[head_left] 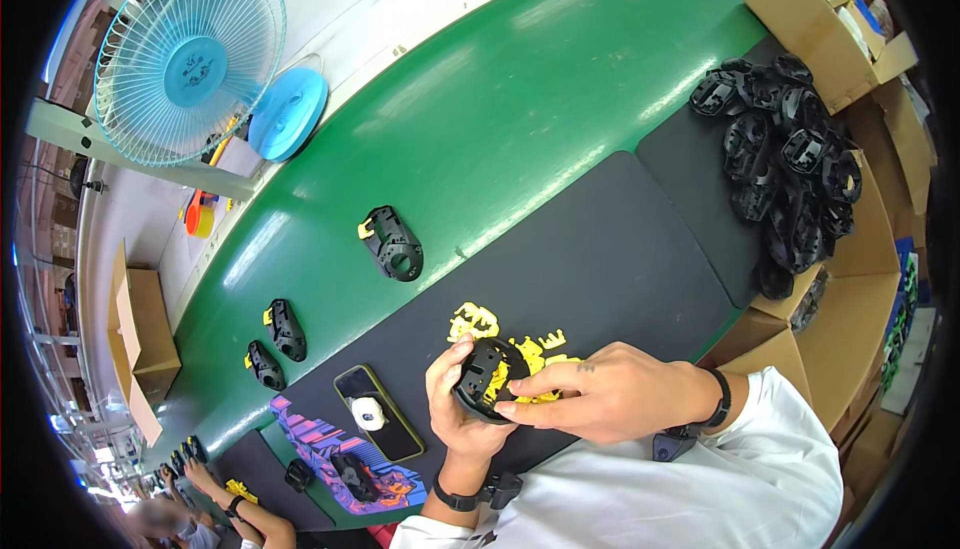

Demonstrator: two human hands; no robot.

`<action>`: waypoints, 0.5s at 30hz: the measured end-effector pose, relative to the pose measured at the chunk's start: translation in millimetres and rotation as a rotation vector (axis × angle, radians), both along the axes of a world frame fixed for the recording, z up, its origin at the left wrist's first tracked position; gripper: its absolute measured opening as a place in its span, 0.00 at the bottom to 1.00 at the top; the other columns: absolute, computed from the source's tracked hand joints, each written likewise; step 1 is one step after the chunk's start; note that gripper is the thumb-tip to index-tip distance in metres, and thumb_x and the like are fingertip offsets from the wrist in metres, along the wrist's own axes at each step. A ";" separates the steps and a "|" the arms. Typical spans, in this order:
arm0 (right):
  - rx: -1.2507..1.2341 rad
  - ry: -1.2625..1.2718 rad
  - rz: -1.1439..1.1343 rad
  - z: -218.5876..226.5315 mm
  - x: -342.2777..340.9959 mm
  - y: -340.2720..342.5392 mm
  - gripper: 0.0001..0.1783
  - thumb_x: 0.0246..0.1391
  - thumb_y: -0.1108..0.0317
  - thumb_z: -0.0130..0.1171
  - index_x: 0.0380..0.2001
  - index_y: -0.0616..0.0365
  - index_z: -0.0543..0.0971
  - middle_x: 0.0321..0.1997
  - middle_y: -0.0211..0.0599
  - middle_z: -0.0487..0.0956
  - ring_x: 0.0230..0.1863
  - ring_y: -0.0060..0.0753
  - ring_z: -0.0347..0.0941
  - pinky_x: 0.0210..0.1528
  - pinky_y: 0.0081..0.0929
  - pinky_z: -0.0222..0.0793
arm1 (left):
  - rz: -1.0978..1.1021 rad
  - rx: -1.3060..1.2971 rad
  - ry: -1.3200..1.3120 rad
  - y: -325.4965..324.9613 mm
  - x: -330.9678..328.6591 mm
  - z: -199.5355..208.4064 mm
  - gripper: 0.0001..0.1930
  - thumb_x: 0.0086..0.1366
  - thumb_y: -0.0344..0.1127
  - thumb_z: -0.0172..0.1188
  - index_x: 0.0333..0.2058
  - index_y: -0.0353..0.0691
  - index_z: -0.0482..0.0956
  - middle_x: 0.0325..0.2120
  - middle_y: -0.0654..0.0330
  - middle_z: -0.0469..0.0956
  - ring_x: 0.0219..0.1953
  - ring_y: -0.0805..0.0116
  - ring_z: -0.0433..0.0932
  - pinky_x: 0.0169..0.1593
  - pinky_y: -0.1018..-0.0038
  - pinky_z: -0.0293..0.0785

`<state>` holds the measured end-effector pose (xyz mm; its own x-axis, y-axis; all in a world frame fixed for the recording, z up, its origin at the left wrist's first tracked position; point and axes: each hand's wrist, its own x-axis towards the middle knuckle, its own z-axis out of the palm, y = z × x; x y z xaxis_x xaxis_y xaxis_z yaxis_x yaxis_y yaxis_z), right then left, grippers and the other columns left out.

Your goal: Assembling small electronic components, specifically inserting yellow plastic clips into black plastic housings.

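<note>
My left hand (462, 414) is wrapped around a black plastic shell (478, 363), shaped like a computer mouse housing and tilted up over the dark mat. Inside the shell sits a yellow plastic part (496, 381). My right hand (600, 389) reaches in from the right, its thumb and index finger closed at that yellow part and the shell's rim. The exact contact of the fingertips is partly hidden. Loose yellow plastic parts (472, 321) lie on the mat just beyond the shell, and more are partly covered by my right hand.
Black shells with yellow pieces (392, 245) stand on the green table (560, 59). A heap of black shells (790, 149) lies at the far right beside cardboard boxes (850, 289). A phone (380, 414) rests left of my hands. A blue fan (195, 69) stands far left; another person's arm (250, 519) shows lower left.
</note>
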<state>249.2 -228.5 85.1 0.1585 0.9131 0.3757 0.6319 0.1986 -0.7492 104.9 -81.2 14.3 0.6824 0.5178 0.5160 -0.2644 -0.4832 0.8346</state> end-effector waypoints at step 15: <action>0.049 0.403 0.069 -42.9 2.9 6.0 0.28 0.55 0.68 0.62 0.60 0.45 0.73 0.70 0.48 0.59 0.67 0.52 0.60 0.66 0.41 0.57 | -0.244 -0.412 0.240 8.0 12.0 -0.2 0.43 0.58 0.61 0.63 0.57 0.25 0.67 0.46 0.47 0.75 0.44 0.59 0.79 0.50 0.61 0.76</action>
